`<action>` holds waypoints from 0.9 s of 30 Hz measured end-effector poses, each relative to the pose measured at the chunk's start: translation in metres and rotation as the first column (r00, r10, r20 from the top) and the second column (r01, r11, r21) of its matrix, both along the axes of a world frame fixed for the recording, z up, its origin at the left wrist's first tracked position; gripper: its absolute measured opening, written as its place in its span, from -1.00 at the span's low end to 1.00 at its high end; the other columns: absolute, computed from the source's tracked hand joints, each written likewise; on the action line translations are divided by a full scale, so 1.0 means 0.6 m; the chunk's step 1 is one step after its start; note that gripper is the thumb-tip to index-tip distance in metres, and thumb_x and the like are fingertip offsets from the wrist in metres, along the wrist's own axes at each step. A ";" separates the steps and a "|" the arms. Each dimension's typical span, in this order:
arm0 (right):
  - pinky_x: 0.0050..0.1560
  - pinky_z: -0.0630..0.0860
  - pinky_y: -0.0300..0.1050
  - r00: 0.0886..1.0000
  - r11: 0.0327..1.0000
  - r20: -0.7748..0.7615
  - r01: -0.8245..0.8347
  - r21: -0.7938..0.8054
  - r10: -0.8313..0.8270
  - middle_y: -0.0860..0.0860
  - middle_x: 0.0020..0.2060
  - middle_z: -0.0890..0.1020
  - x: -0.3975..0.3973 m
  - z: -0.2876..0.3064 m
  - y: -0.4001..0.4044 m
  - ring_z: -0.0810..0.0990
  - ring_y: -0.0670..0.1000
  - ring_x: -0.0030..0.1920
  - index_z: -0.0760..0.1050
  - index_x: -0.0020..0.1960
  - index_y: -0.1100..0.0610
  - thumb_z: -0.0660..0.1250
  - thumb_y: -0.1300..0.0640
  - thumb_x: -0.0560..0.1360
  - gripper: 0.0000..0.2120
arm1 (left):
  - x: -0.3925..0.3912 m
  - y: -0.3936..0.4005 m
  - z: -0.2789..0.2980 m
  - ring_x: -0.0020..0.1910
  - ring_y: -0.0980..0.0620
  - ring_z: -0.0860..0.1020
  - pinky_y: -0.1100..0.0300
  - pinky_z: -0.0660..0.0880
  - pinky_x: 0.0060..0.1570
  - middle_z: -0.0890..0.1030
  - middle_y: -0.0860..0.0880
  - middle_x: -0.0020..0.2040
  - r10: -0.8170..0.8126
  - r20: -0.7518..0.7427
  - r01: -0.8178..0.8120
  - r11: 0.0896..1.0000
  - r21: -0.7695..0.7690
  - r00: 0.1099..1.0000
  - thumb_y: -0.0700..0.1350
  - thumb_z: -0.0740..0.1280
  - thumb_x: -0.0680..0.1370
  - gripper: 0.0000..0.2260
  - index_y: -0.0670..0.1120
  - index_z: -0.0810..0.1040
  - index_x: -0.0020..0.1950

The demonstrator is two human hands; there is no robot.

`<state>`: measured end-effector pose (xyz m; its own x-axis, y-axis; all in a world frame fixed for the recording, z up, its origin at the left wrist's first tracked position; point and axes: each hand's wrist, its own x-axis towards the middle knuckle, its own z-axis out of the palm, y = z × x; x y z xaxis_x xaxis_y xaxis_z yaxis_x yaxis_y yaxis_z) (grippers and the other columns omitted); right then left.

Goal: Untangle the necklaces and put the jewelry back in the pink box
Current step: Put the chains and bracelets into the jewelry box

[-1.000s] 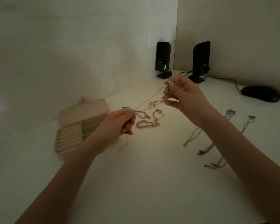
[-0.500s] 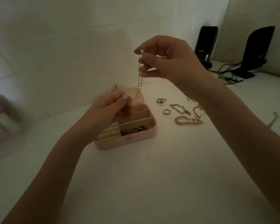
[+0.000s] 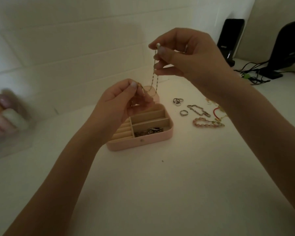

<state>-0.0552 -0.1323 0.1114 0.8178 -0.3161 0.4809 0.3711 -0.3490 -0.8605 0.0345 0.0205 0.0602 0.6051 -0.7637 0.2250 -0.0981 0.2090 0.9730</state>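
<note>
A thin chain necklace hangs between the two hands above the open pink box. The right hand, raised higher and further right, pinches the chain's upper end between thumb and forefinger, with a small pale bead showing at the fingertips. From there the chain drops in a doubled strand and curves left to the left hand, which hovers just over the far part of the box and pinches the lower end with curled fingers. The box sits on the white desk, its lid back; a dark heap of jewelry lies in its nearest right compartment. To the right of the box, on the desk, lie several rings, a silver link bracelet and a pink beaded bracelet. Two black speakers stand at the far right, with cables beside them
</note>
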 end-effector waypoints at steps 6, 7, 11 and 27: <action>-0.06 0.64 -0.05 0.992 0.998 -0.120 -0.054 -0.026 0.051 0.05 -0.19 0.61 0.006 -0.017 0.008 0.61 0.00 -0.21 0.55 0.05 0.30 0.29 0.34 0.53 -0.87 | 0.016 0.018 -0.006 -0.22 -0.05 0.54 0.04 0.47 0.00 0.60 -0.05 -0.31 -0.181 0.390 -0.025 0.884 0.468 0.903 -0.05 0.27 0.51 -0.72 0.00 0.58 -0.40; -0.06 0.64 -0.04 0.990 0.998 -0.130 -0.064 -0.027 0.060 0.06 -0.19 0.62 0.009 -0.019 0.011 0.61 -0.01 -0.22 0.55 0.05 0.30 0.29 0.34 0.53 -0.87 | 0.016 0.021 -0.005 -0.22 -0.13 0.55 -0.02 0.46 -0.02 0.62 -0.06 -0.30 -0.207 0.435 -0.050 0.859 0.509 0.876 0.04 0.29 0.43 -0.77 0.02 0.61 -0.39; -0.11 0.64 -0.13 0.981 0.992 -0.160 -0.115 -0.041 0.107 0.06 -0.26 0.61 0.012 -0.028 0.020 0.62 -0.03 -0.24 0.56 0.05 0.30 0.29 0.34 0.53 -0.87 | 0.022 0.028 -0.006 -0.23 0.01 0.56 0.17 0.46 -0.16 0.62 0.03 -0.27 -0.258 0.523 -0.121 0.803 0.584 0.813 0.08 0.33 0.29 -0.82 0.02 0.66 -0.31; -0.27 0.56 -0.23 0.879 0.902 -0.468 -0.124 -0.413 -0.093 0.00 -0.27 0.70 -0.004 -0.017 -0.029 0.64 -0.14 -0.30 0.62 -0.07 0.14 0.47 0.15 0.41 -0.88 | 0.015 0.023 -0.002 -0.28 0.10 0.65 0.39 0.49 -0.19 0.70 -0.08 -0.27 -0.044 0.303 -0.069 0.933 0.353 0.952 -0.19 0.45 0.37 -0.89 -0.16 0.61 -0.14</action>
